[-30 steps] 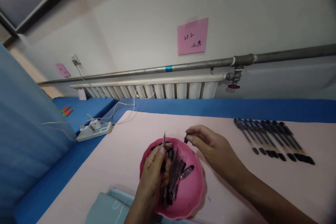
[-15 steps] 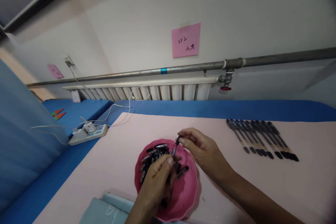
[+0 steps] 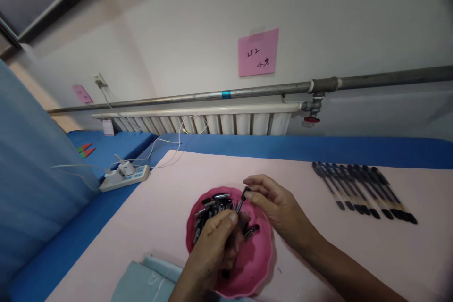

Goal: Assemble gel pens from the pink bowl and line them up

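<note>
My left hand [image 3: 217,236] is closed around a slim black pen [image 3: 240,205] over the pink bowl [image 3: 260,269]. The pen's upper end points up and to the right, and its lower part is hidden by my palm. My right hand [image 3: 274,205] pinches the black tip piece at that upper end between thumb and forefinger. Inside the bowl lies a pile of black pen caps [image 3: 212,207] with silvery clips, partly covered by my left hand. One more cap [image 3: 252,231] rests apart at the right of the pile.
Several black pens [image 3: 361,188] lie side by side on the pink sheet [image 3: 304,264] at the right. A folded light-blue cloth [image 3: 141,281] is at the front left. A power strip [image 3: 138,177] with plugs and white cables sits at the left. Behind the table are a radiator [image 3: 226,125] and pipe.
The view has shifted slightly, so everything sits a little further right. Both hands keep the same grip on the pen, with no clear change between them.
</note>
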`<act>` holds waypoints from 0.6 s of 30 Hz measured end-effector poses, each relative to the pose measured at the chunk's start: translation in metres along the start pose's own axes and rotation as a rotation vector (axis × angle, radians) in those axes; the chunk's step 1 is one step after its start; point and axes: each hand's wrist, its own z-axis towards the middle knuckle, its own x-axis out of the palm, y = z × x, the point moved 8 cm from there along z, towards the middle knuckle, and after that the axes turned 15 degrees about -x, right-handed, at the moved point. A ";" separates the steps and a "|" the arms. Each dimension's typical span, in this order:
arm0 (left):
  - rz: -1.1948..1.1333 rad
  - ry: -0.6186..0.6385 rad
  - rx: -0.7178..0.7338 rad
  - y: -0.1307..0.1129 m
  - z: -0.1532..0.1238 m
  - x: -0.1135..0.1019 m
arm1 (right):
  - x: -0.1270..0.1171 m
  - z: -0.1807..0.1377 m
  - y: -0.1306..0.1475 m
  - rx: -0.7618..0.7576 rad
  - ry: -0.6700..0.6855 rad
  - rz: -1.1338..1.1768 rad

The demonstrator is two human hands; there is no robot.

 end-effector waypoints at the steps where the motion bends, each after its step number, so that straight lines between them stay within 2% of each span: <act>1: -0.004 0.012 -0.004 0.000 0.000 0.001 | 0.001 -0.001 -0.001 0.006 0.001 0.011; 10: -0.152 0.010 -0.026 0.008 0.008 -0.007 | 0.010 -0.008 -0.016 0.098 -0.021 0.106; 13: -0.173 -0.006 -0.018 0.008 0.010 -0.010 | 0.011 -0.011 -0.022 0.130 -0.051 0.137; 18: -0.180 -0.026 -0.045 0.009 0.010 -0.012 | 0.016 -0.013 -0.027 0.143 -0.028 0.178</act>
